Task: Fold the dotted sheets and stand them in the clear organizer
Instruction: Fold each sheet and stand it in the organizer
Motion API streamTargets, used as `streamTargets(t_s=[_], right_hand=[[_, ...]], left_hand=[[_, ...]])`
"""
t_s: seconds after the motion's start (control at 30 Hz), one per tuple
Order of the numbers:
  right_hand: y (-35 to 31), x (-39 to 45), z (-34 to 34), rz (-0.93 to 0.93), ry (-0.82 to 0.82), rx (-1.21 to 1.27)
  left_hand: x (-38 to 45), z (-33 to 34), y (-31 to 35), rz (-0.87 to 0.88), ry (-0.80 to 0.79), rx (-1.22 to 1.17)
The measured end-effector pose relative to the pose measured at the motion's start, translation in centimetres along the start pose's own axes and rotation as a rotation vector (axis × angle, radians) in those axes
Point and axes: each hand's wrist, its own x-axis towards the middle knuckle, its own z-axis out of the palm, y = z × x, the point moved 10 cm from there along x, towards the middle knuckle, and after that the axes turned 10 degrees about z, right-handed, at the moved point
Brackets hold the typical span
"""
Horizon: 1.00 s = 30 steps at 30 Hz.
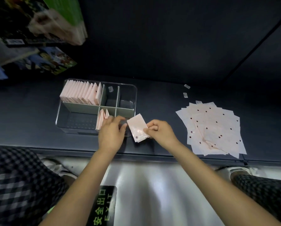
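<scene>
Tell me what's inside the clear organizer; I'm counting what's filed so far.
The clear organizer holds a full row of folded sheets standing in its back-left compartment and a few more in the front middle one. The left hand covers part of those.

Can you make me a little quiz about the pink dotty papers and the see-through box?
1. True or false: the right hand pinches a folded sheet.
2. Where is the long row of folded sheets standing in the clear organizer? A) back left compartment B) back right compartment C) outside it
3. Fill in: the pile of unfolded dotted sheets lies to the ____ of the organizer.

Key
1. True; the left hand is beside it, blurred, near the organizer's front edge.
2. A; a few more folded ones stand in a front compartment.
3. Right.
</scene>
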Motion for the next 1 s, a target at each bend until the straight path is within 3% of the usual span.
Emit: streamTargets(t_s=[0.07,0.2,0.43,0.73,1.0], right_hand=[[-1.3,0.1,0.8,-0.016,0.065,0.023],[-3.6,0.3,2.7,-0.016,0.119,0.056],[-6.7,1.5,5.3,-0.055,0.162,-0.042],[-9.5,2.2,8.2,-0.168,0.235,-0.476],[-9.9,2.9,12.2,-0.062,0.208,-0.686]], left_hand=[[-0.3,-1.4,-1.2,0.019,0.046,0.180],[-0.1,-1.2,-2.9,0.044,-0.044,0.339],[-0.1,-2.2,-4.0,0.051,0.032,0.285],[0.0,-3.5,-6.8,-0.044,0.087,0.160],[-0.2,-3.8,-7.3,-0.052,0.105,0.098]])
